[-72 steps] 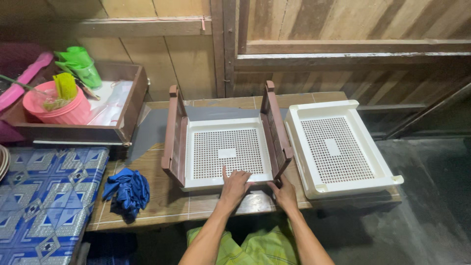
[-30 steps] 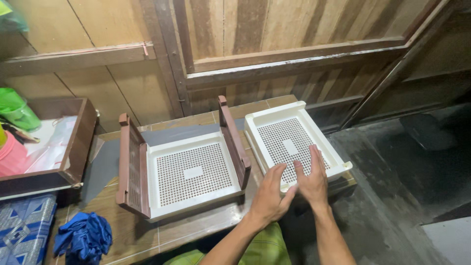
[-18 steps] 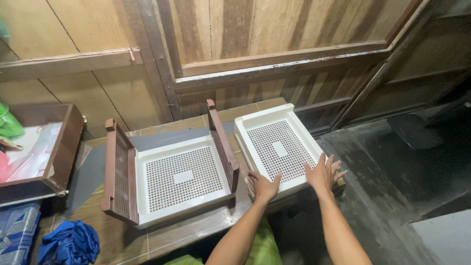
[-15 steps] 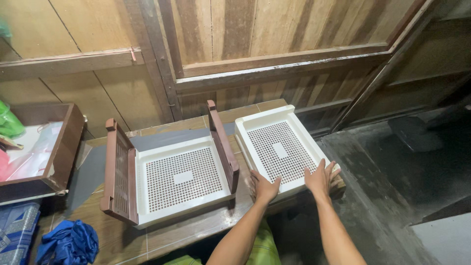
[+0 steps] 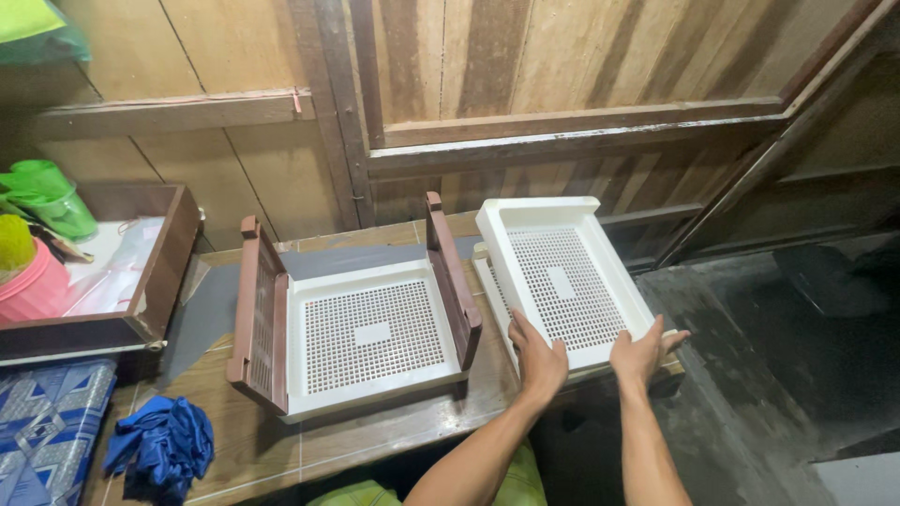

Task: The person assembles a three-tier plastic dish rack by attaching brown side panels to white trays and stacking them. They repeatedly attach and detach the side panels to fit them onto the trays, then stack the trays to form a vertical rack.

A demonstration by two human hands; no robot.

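Note:
A white perforated plastic tray (image 5: pixel 561 281) is lifted off the stack at the right end of the wooden table (image 5: pixel 375 436). My left hand (image 5: pixel 537 355) grips its near left corner and my right hand (image 5: pixel 641 351) grips its near right corner. Beneath it, the edge of another white tray (image 5: pixel 491 289) shows on the table. To the left stands a rack with two brown side panels (image 5: pixel 262 314) and a white perforated shelf (image 5: pixel 370 334) fitted between them.
A blue cloth (image 5: pixel 161 450) lies at the table's front left. A brown wooden box (image 5: pixel 164 272) holds a pink tub (image 5: pixel 33 286), green cups (image 5: pixel 45 195) and clear plastic bags. A blue patterned surface (image 5: pixel 42 426) sits at far left. Wooden wall panels stand behind; dark floor lies to the right.
My hands left the shelf in the brown rack and went to the white tray at the right. They took its near corners and raised it off the tray below.

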